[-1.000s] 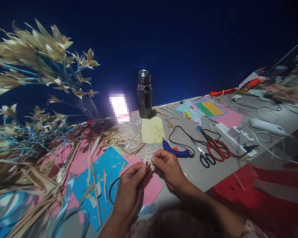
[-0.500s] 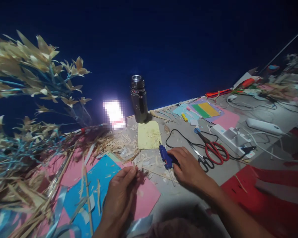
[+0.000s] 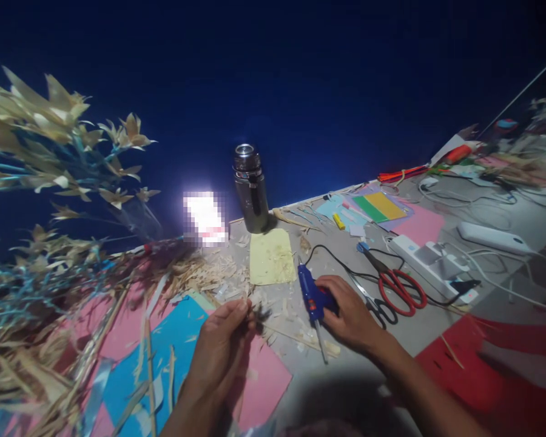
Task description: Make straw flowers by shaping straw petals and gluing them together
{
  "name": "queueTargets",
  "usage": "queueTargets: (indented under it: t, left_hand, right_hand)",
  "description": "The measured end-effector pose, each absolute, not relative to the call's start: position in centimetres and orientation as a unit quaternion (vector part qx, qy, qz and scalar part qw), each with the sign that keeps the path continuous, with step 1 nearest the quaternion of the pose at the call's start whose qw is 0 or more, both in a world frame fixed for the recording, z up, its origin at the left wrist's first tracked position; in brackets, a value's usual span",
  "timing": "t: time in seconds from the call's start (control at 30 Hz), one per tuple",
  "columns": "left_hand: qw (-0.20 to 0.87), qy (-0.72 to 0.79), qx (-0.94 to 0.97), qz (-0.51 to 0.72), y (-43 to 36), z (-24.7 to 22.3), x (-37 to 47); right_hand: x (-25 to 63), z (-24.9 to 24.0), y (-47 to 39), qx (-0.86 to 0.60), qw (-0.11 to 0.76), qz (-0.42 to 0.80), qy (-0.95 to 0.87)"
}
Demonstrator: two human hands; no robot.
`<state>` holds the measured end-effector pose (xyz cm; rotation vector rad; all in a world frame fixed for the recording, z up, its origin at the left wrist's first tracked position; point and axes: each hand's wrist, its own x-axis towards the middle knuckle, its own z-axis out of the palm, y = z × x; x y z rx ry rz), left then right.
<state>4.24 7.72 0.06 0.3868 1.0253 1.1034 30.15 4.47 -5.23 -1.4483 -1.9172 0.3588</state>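
Note:
My right hand is closed around the handle of a blue hot glue gun, a glue stick poking out of its back end. The gun's nozzle points away from me, just beside the right edge of a yellow square pad dotted with bits. Left of it, my left hand pinches thumb and fingers together over pink paper. A tiny pale tip shows at the fingertips, too small to name. Red-handled scissors and black-handled scissors lie right of my right hand.
Behind the pad stands a dark metal flask, near a bright blurred-out panel. Dried-leaf flowers rise at left, above husk scraps and blue paper. A white power strip with cables lies at right.
The view has shifted slightly. The glue gun has moved a little to the right, its nozzle now just off the pad's edge. My left hand keeps its pinch.

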Motion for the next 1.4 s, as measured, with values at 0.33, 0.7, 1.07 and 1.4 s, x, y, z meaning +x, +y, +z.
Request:
queueTargets:
  t: [0.33,0.7,1.07,1.4]
  left_hand:
    - [0.627,0.517,0.280,0.511,7.8,-0.6,4.5]
    - [0.616,0.501,0.302,0.528,7.4,-0.9,4.3]
    - [0.638,0.486,0.286,0.524,7.3,-1.2,4.1]
    - [0.630,0.498,0.288,0.521,7.3,-1.0,3.8]
  right_hand:
    - [28.5,-1.1,3.4,-0.382,0.364,0.431,-0.732]
    - [28.3,-1.7,3.7,-0.359,0.364,0.410,-0.755]
    - [28.0,-1.8,3.7,-0.343,0.371,0.400,-0.765]
    - [28.1,-1.5,3.6,-0.353,0.380,0.396,-0.758]
